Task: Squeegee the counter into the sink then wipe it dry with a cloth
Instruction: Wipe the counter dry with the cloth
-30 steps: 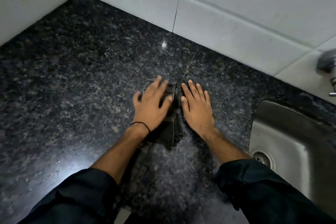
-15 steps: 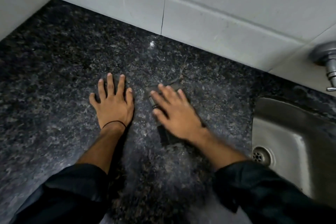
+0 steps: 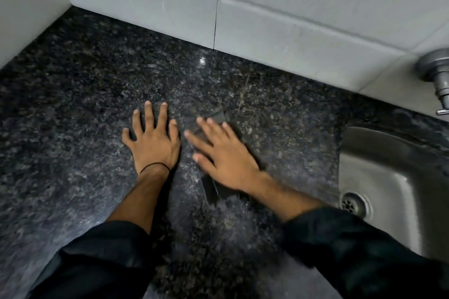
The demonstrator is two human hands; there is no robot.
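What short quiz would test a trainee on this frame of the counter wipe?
1. True or false: the left hand lies flat on the bare counter, off the dark cloth.
2. Which hand presses the cloth? A: left hand. B: right hand. C: both.
3. Fill in: the sink lies on the person's ____ side.
Key: 1 true; 2 B; 3 right.
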